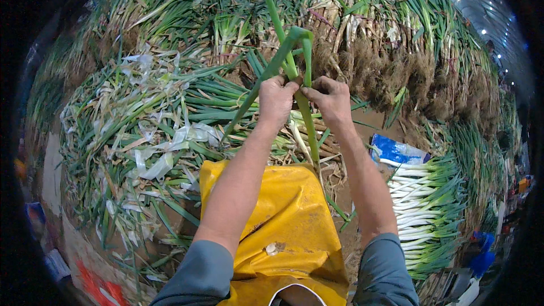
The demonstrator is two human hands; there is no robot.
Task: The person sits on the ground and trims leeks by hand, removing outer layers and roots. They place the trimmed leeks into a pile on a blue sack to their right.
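My left hand point(278, 95) and my right hand point(329, 95) are raised over my lap, close together. Both pinch the green leaves of one large green onion point(288, 61). One leaf stands up past my hands, another is bent over to the left, and a yellowish-green leaf hangs down between my wrists. A yellow waterproof apron point(289, 208) covers my lap, with dirt and a small pale scrap on it. To the right, cleaned green onions point(418, 208) lie in a neat stack, white stems towards me.
Stripped leaves and peelings point(140, 136) are heaped at the left. Untrimmed green onions with muddy roots point(382, 63) stretch across the far side and round to the right. A blue and white plastic bag point(397, 149) lies by the cleaned stack. Red material point(100, 284) is at lower left.
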